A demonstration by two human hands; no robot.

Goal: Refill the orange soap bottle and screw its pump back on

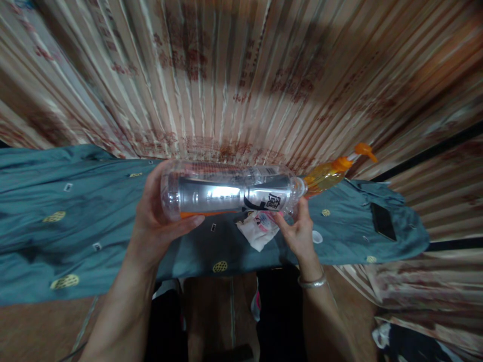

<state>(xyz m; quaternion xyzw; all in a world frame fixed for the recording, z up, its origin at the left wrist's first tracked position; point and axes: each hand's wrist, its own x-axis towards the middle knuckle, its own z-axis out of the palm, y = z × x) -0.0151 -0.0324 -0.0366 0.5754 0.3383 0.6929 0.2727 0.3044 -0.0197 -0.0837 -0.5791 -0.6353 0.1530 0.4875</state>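
Over one teal cloth (113, 221), one clear bottle (226, 193) is held sideways — left hand (153, 221) with fingers curled round its base, right hand (300, 234) pinching near its neck — beside one orange pump bottle (325, 178).

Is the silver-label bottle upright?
No, the silver-label bottle lies sideways, the left hand at its base and the right hand near its neck.

Large bottle (169, 196): clear, glossy plastic, with a label (217, 193) of mirror-like silver finish. Pump bottle (326, 177): translucent, shiny plastic; pump head (363, 149), smooth plastic. Cover (113, 221): creased cloth with a soft sheen. Curtain (211, 95): pleated, matt fabric. Bangle (312, 283): bright, silvery metal. Small disc (317, 237): smooth, plastic-looking. Dark slab (383, 221): smooth-faced.
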